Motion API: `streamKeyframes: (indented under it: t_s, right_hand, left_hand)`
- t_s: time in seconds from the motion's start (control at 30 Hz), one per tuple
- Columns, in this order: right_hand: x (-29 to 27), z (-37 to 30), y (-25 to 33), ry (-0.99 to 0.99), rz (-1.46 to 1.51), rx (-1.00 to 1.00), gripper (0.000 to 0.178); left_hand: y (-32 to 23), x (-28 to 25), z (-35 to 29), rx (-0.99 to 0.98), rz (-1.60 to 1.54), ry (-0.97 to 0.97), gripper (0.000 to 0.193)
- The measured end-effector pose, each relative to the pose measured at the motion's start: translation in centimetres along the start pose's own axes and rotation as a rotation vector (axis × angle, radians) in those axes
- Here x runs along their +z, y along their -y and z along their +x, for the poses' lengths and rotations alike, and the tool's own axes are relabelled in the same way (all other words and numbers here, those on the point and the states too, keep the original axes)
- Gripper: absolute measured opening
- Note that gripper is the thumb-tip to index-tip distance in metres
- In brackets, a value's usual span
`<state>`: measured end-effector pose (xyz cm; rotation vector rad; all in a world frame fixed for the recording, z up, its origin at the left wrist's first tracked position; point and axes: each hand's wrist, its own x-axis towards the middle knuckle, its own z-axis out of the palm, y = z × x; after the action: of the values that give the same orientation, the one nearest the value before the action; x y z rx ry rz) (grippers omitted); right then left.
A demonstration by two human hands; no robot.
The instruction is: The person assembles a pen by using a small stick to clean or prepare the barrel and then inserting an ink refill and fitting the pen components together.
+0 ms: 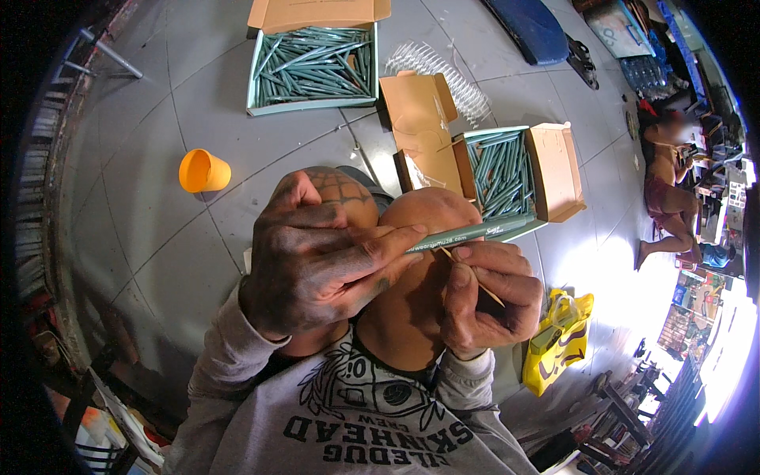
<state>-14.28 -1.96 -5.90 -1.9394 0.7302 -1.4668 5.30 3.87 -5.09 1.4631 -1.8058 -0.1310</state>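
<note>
My left hand (317, 265) is closed around one end of a slim green pen-like stick (475, 233) with pale print along its side. The stick points to the right, above my raised knees. Just below it, my right hand (495, 297) pinches a thin pointed wooden stick (490, 294) between thumb and fingers. The wooden tip is at the green stick's lower edge; whether it touches, I cannot tell. Beyond my hands on the right, an open cardboard box (556, 170) holds many similar green sticks. Another open box (313, 105), farther off, is also filled with them.
An orange cup (214, 172) lies on the grey tiled floor to the left. Clear ribbed plastic (443, 75) is behind the boxes, near a dark blue padded object (530, 32). At right are a yellow bag (558, 352) and, farther away, a seated person (665, 174).
</note>
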Motion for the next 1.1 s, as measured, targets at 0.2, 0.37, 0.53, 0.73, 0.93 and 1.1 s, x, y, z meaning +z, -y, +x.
streamKeyframes:
  t_s: [0.2,0.37,0.53,0.73,0.93,1.1]
  right_hand:
    - [0.03,-0.17,0.18,0.015,-0.012,0.02,0.021]
    - [0.05,-0.14,0.25,0.041,-0.045,0.035,0.021]
    - [0.07,-0.12,0.1,0.036,-0.04,0.027,0.022]
    - [0.12,-0.06,0.18,0.052,-0.05,0.04,0.021]
    - [0.05,0.23,-0.27,0.036,-0.028,-0.02,0.022]
    - [0.13,-0.03,0.08,0.045,-0.049,0.036,0.022]
  left_hand:
    - [0.29,0.19,0.08,0.03,-0.005,-0.027,0.043]
    - [0.31,-0.15,0.1,0.03,0.021,0.019,0.041]
    - [0.37,0.04,0.06,0.024,0.003,0.0,0.038]
    - [0.44,0.27,-0.09,0.03,0.012,-0.034,0.037]
    - [0.42,0.23,-0.06,0.031,0.008,-0.036,0.038]
    - [0.54,0.09,-0.09,0.033,0.007,-0.017,0.04]
